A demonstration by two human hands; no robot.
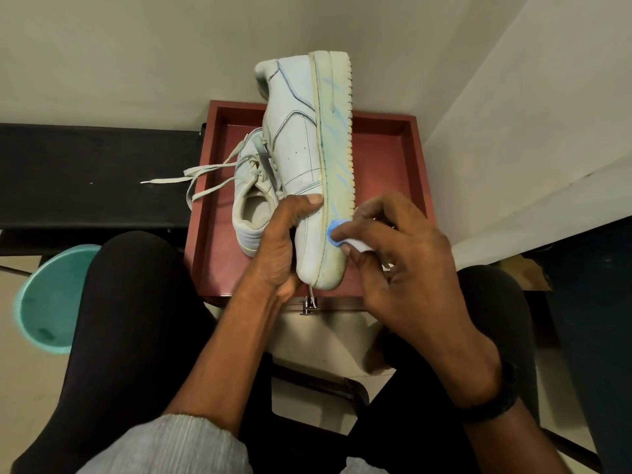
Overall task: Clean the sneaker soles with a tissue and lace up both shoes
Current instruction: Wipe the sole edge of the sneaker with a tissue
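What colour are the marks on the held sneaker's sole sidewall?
Blue streaks on the yellowed white rubber sidewall, clearest in the head view.

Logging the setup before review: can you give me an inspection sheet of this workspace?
Surface: red tray, holding the second sneaker.
Job's things: held sneaker on its side, blue streaks along its sole edge; second sneaker's laces loose; tissue stained blue.
Clutter: nothing seen.
Hands: left hand grips the held sneaker; right hand pinches the tissue against the sole edge.
Cables: nothing seen.
Surroundings: black bench and teal bin at left, pale wall behind.
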